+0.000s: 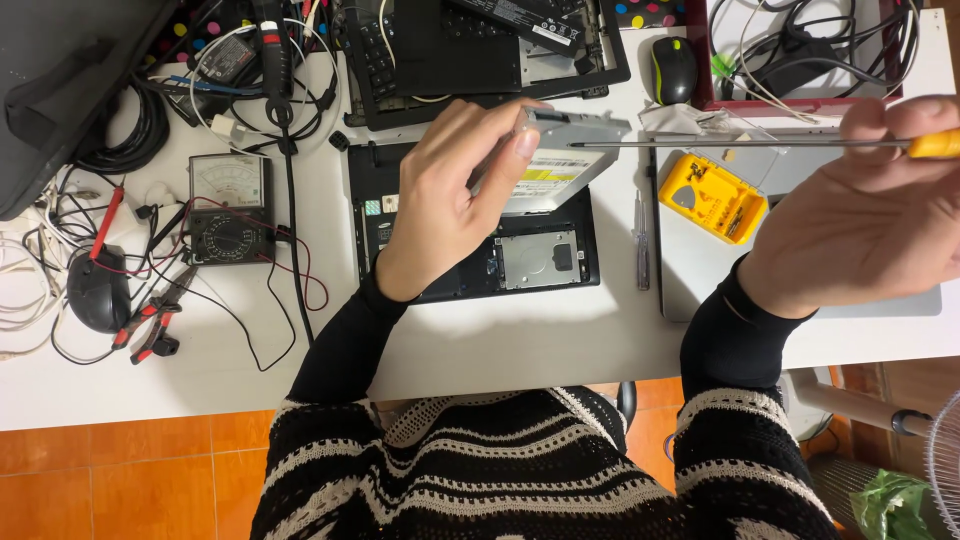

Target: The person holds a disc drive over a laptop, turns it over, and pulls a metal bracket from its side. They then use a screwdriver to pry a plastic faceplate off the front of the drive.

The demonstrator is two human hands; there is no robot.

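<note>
- Head view looks straight down on a white counter [500,340] with an opened black laptop base [470,265] lying near its front edge, about mid-width.
- Left hand [450,200] holds a slim silver optical drive [565,165] lifted above the laptop base; its fingers [520,140] are clamped on the drive's left end, thumb side nearest the body.
- Right hand [860,220] has its fingers closed around the yellow handle of a long screwdriver [740,145], held above the right part of the counter.
- The screwdriver's long axis runs nearly level from right to left, parallel to the counter's front edge; its tip points left and meets the drive's far right corner.
- The drive is tilted, its long axis running from the left hand up and away toward the far right, label face turned upward.
- To do this well, I judge that the tip should seat squarely in the screw head before any turn, shaft in line with the screw, while the left hand braces the drive firmly so it does not twist.
- A slip could send the tip across the drive's casing.
- Nearby lie a yellow bit case [712,195] on a grey laptop lid [700,270] toward the right edge, an analogue multimeter [228,205] and red-handled pliers [150,325] toward the left edge, and a mouse [673,68] at the far edge.
</note>
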